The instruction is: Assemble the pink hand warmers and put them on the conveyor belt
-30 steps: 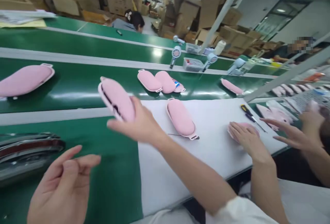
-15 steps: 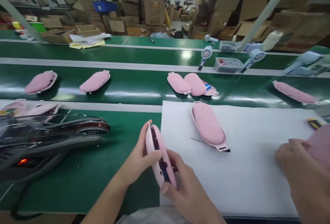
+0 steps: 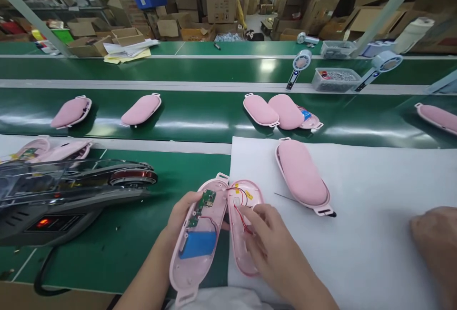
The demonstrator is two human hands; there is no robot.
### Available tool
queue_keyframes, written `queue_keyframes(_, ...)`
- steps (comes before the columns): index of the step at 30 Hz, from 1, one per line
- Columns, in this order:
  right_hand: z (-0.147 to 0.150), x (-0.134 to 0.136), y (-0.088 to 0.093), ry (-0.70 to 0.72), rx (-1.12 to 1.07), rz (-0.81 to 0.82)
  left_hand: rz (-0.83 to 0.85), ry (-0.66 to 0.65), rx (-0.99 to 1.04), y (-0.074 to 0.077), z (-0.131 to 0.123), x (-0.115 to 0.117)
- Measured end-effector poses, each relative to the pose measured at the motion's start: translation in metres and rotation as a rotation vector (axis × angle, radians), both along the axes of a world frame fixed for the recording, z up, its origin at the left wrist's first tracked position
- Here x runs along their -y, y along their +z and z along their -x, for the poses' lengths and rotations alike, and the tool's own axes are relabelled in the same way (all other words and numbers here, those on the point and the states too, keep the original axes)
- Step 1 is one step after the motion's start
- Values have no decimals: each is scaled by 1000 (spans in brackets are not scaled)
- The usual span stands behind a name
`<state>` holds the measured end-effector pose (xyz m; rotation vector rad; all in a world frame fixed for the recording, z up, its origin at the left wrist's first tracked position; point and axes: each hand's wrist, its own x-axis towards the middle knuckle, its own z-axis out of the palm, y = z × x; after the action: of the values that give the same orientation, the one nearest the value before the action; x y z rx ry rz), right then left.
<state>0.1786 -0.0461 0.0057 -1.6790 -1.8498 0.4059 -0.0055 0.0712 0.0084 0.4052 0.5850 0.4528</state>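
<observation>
A pink oval plastic case lies opened in two halves before me. My left hand (image 3: pixel 183 212) grips the left half (image 3: pixel 194 272), which carries a green circuit board (image 3: pixel 208 198) and a blue battery pack (image 3: pixel 198 245). Over the right half (image 3: pixel 241 253), my right hand (image 3: pixel 273 238) has its fingers closed on thin red wires (image 3: pixel 243 219); its fingertips are partly hidden. Wires link the two halves near the top. To the right, a closed pink case (image 3: pixel 303 172) rests on the white sheet (image 3: pixel 374 181).
A black machine with a lit red display (image 3: pixel 43 223) stands at left. Pink cases (image 3: pixel 142 110) lie along the green belt (image 3: pixel 200 115). Beyond are handheld fans (image 3: pixel 300 62) and a clear bin of small parts (image 3: pixel 335 80). Another person's hand (image 3: pixel 435 234) is at the right edge.
The case in my hands has gone from nearly closed to spread open, its inside now showing. My right hand has moved onto the wires. The other person's pink piece has left view.
</observation>
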Motion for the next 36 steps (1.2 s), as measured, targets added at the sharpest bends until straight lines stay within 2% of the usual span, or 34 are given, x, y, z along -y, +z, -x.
queue_keyframes(3, 3, 3, -2, -40, 45, 45, 31, 45, 90, 0, -1, 1)
queue_keyframes(5, 7, 6, -2, -37, -25, 68, 51, 80, 131, -2, -3, 1)
queue_keyframes(7, 11, 6, 6, 3, -245, 178, 68, 94, 145, -6, -5, 1)
queue_keyframes(9, 14, 1, 20, 70, -534, 334, 78, 89, 142, -11, -7, 1)
queue_keyframes(11, 16, -5, 34, 130, -719, 454, 87, 74, 129, -14, -7, 3)
queue_keyframes(12, 17, -9, 39, 135, -728, 464, 92, 68, 121, -14, -7, 4)
queue_keyframes(14, 18, -17, 42, 95, -587, 391, 93, 67, 109, -13, -9, 7)
queue_keyframes(17, 21, -25, 37, 6, -323, 189, 76, 89, 109, -8, -14, 10)
queue_keyframes(19, 25, -28, 34, -35, -287, 167, 64, 103, 115, -5, -17, 11)
queue_keyframes(23, 30, -33, 37, -106, -362, 370, 66, 85, 119, -5, -19, 11)
queue_keyframes(27, 29, -41, 42, -88, -503, 541, 71, 81, 124, -6, -17, 12)
queue_keyframes(32, 27, -53, 40, -88, -654, 638, 68, 96, 134, 0, -13, 16)
queue_keyframes(36, 24, -58, 36, -86, -804, 763, 68, 60, 145, 3, -16, 16)
